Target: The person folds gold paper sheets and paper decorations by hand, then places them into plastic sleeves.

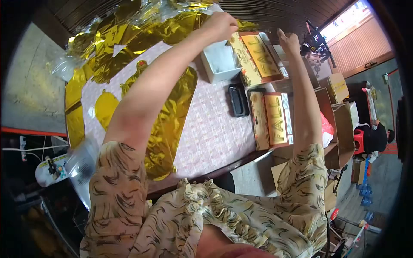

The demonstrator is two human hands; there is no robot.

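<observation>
Both my arms reach far forward over the table. My left hand is closed, its fingers pinched on a gold foil balloon that shows as a narrow strip beyond them. Off to the right, my right hand is raised with fingers curled and thumb up; what it pinches is too small to make out. Beneath and between the hands stand an open white box and a printed box marked FALL. A large flat gold balloon lies under my left forearm.
More gold foil balloons and clear plastic wrap cover the far left of the table. A black tray lies beside a second FALL box. Open cardboard boxes stand at right; a person is farther off.
</observation>
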